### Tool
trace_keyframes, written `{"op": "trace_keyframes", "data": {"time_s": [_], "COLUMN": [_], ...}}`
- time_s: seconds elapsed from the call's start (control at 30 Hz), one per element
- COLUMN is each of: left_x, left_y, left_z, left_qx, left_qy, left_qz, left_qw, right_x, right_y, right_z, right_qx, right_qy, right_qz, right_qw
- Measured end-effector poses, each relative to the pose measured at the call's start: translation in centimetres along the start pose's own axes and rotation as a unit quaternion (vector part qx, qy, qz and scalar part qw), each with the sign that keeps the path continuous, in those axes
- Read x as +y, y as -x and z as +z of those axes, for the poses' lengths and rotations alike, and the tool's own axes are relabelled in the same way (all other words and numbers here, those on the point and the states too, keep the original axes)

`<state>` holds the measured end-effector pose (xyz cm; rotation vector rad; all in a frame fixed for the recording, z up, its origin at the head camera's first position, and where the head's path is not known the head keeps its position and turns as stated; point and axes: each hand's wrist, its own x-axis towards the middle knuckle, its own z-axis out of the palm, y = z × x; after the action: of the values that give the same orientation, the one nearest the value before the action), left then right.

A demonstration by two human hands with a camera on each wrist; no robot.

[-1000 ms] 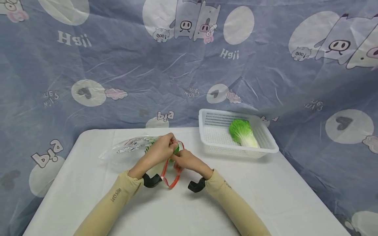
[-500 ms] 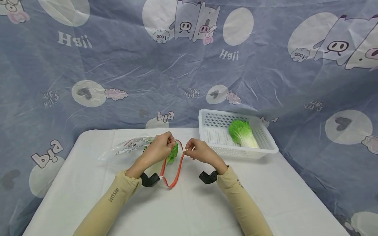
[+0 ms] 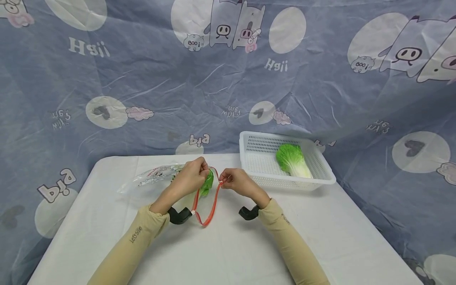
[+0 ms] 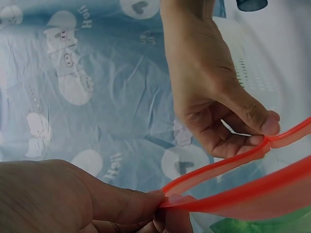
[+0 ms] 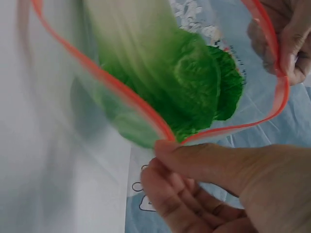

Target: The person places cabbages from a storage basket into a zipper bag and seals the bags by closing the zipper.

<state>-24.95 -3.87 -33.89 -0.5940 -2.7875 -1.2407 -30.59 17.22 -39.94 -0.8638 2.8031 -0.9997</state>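
Note:
A clear printed zip bag [image 3: 156,176] with a red zip edge [image 3: 212,209] lies on its side, its mouth spread toward the right. Inside it rests a leafy cabbage [image 5: 170,82], pale at the stem and green at the leaves. My left hand [image 3: 189,177] pinches the red edge on the bag's far left side. With thumb and fingers, my right hand [image 3: 242,183] pinches the same edge at the right, and the edge bends to a point there. Between the hands the red edge forms a wide loop, seen close in the right wrist view.
A white perforated basket [image 3: 256,172] stands at the back right, holding another cabbage [image 3: 293,160]. All of this is on a table with a white cloth [image 3: 228,253]. Behind hangs a blue-grey patterned curtain [image 3: 160,79].
My right hand left its place near my left hand, moved right and took hold of the red edge farther out. The bag's mouth is wider now. My left hand stayed nearly in place.

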Motion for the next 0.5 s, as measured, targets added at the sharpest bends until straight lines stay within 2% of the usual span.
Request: {"op": "trace_keyframes", "data": {"time_s": [0.1,0.23,0.5], "left_x": [-0.1,-0.2,0.1], "left_y": [0.0,0.0,0.3], "left_z": [-0.2,-0.6,-1.8], "left_qx": [0.003,0.007,0.025], "left_qy": [0.000,0.001,0.010], "left_qz": [0.005,0.008,0.000], "left_qw": [1.0000,0.9999,0.9997], "right_x": [0.3,0.2,-0.8], "right_y": [-0.2,-0.2,0.5], "right_z": [0.3,0.3,-1.2], "right_qx": [0.010,0.031,0.086], "right_qy": [0.014,0.006,-0.004], "right_qz": [-0.024,-0.035,-0.060], "right_qw": [1.000,0.999,0.994]}}
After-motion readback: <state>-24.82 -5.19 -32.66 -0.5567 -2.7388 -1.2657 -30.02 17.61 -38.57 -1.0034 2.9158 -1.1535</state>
